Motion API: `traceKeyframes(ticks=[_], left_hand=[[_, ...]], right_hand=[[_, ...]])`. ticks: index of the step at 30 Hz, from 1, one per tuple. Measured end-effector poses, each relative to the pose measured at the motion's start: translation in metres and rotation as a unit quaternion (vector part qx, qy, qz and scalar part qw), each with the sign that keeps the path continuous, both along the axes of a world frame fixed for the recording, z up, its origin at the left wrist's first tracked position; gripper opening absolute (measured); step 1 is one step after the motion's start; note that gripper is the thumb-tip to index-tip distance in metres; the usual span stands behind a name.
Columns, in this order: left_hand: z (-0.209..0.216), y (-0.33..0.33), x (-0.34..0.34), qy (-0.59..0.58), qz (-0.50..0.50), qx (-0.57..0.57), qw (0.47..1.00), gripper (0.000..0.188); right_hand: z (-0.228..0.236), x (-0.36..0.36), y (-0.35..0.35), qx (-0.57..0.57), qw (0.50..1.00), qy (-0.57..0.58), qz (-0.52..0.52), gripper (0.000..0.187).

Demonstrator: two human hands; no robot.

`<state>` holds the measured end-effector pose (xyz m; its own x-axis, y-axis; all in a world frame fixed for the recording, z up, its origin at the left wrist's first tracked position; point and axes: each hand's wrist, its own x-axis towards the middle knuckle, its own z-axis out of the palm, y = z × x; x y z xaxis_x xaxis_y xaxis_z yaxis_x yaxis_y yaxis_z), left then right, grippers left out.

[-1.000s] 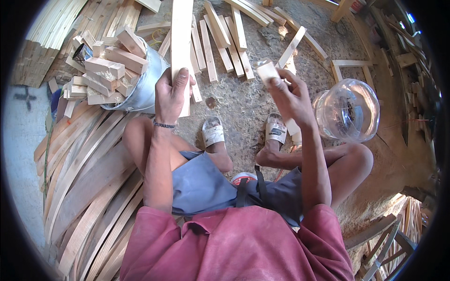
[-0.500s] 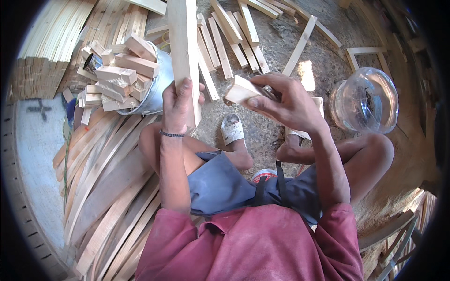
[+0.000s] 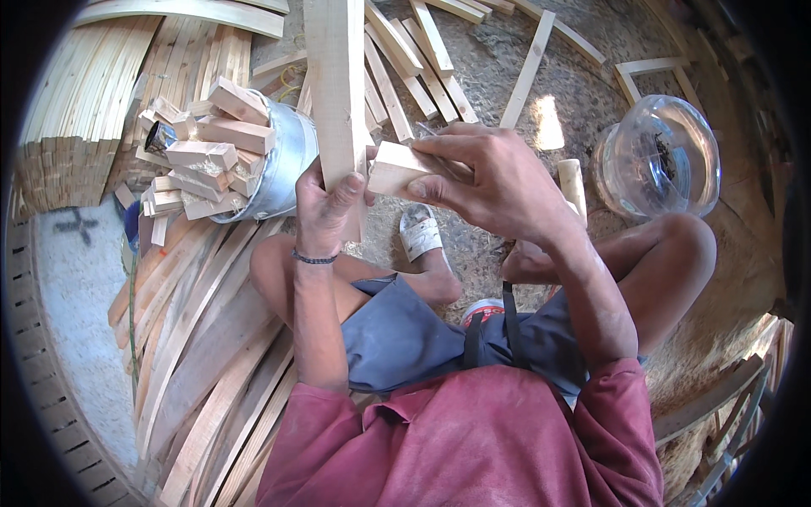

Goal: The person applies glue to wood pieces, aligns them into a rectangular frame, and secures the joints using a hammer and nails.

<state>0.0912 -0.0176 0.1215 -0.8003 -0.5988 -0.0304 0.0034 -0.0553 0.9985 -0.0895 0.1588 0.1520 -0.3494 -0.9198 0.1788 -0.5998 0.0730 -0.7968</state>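
Note:
My left hand is closed around the lower part of a long pale wooden plank, its thumb across the near face. The plank points away from me and runs past the top edge of the view. In my right hand is a short wooden block, pinched between thumb and fingers. The block's left end is right beside the plank, close to my left fingers; whether they touch I cannot tell. A thin sliver-like thing shows above the right index finger, too small to name.
At left, a metal bucket overflows with short wood blocks. Long slats lie below it. A clear plastic tub with small dark bits stands at right, near a wooden handle. Wood strips lie on the floor ahead.
My right hand has brought the wooden block leftward, up beside the plank. My left hand and the plank have shifted slightly right and nearer to me.

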Motion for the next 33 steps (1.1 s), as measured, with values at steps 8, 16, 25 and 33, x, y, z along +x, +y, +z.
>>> traceKeyframes(ticks=[8,16,25,33], left_hand=[[0.003,0.007,-0.005,-0.022,0.001,0.002,1.000,0.069],[0.003,0.009,-0.009,-0.037,-0.023,-0.005,0.999,0.062],[0.004,0.011,-0.010,-0.042,-0.023,-0.014,0.999,0.059],[0.002,0.011,-0.010,-0.047,-0.034,-0.019,0.998,0.056]], right_hand=[[-0.004,0.001,0.003,0.022,1.000,0.012,-0.006,0.044],[-0.010,0.005,0.004,0.003,1.000,-0.009,-0.024,0.033],[-0.008,0.003,0.005,0.068,0.997,0.015,-0.017,0.047],[-0.012,0.001,0.005,0.072,0.997,0.020,-0.020,0.047]])
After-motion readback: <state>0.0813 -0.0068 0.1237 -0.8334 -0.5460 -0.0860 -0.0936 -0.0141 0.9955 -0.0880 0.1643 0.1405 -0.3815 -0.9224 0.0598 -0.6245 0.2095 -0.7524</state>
